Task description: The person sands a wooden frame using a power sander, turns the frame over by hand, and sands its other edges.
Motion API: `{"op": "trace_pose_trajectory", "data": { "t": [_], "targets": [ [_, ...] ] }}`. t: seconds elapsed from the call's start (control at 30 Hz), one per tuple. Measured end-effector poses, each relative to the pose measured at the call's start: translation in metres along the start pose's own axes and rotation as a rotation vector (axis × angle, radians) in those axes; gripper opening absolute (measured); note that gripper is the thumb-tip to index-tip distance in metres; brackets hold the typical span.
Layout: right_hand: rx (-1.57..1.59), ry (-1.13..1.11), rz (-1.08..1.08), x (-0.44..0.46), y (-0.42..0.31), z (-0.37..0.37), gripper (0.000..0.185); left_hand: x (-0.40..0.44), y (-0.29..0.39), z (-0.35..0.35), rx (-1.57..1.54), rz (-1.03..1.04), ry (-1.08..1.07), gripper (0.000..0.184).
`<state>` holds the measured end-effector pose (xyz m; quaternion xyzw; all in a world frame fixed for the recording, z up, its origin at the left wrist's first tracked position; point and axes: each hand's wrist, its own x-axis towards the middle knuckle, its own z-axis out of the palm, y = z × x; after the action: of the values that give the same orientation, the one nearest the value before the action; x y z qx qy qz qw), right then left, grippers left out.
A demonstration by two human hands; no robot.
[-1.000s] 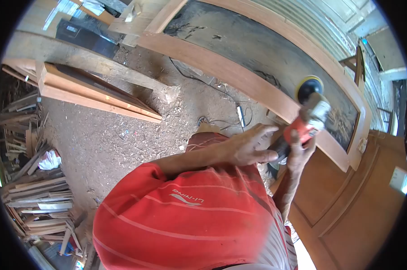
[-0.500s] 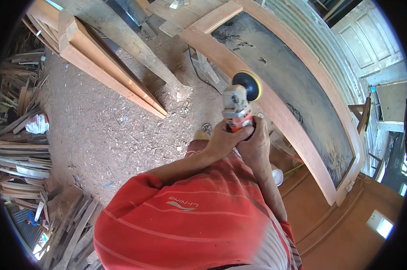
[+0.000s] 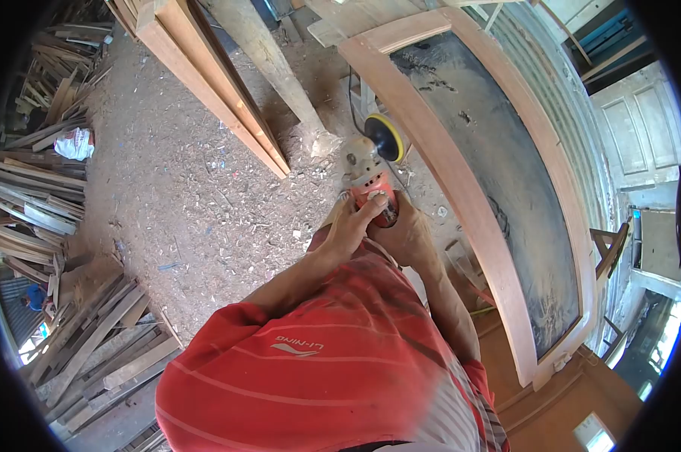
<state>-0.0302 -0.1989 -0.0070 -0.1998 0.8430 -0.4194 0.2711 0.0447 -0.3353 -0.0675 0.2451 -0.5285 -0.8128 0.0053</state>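
You wear a red shirt (image 3: 295, 399), its cloth crossed by thin, pale, curving lines. On the chest you have pale lettering (image 3: 299, 343) reading "LI-NING" beside a pale swoosh (image 3: 295, 350). Your left sleeve (image 3: 235, 320) and right sleeve (image 3: 477, 377) are red too, leaving your forearms bare. Along your right side runs a grey-and-white striped panel (image 3: 461, 395). Brownish, dusty smudges dull the red toward the shirt's far edge. Your left hand (image 3: 349, 226) and right hand (image 3: 404, 232) are bare.
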Motion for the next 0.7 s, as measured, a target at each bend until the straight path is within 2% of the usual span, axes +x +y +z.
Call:
{"op": "trace_pose_trajectory", "data": {
  "t": [0.07, 0.17, 0.27, 0.47, 0.57, 0.7],
  "targets": [
    [-0.06, -0.005, -0.013, 0.017, 0.001, 0.004, 0.051, 0.013, -0.011, 0.004, -0.3, -0.026, 0.036, 0.044],
    [-0.097, 0.021, -0.029, 0.048, 0.011, 0.018, 0.045, 0.044, -0.011, -0.005, -0.449, -0.099, -0.018, 0.041],
    [-0.177, 0.017, -0.012, 0.088, 0.017, 0.03, 0.042, 0.078, -0.008, -0.015, -0.409, -0.038, 0.039, 0.042],
    [-0.238, 0.023, 0.012, 0.146, 0.006, 0.039, 0.037, 0.134, 0.0, -0.036, -0.403, -0.108, 0.071, 0.041],
    [-0.242, 0.025, 0.053, 0.166, 0.002, 0.042, 0.037, 0.151, 0.01, -0.042, -0.405, -0.052, 0.086, 0.036],
    [-0.243, 0.057, 0.078, 0.186, -0.003, 0.047, 0.036, 0.17, 0.019, -0.054, -0.352, -0.083, 0.08, 0.035]
  ]
}}
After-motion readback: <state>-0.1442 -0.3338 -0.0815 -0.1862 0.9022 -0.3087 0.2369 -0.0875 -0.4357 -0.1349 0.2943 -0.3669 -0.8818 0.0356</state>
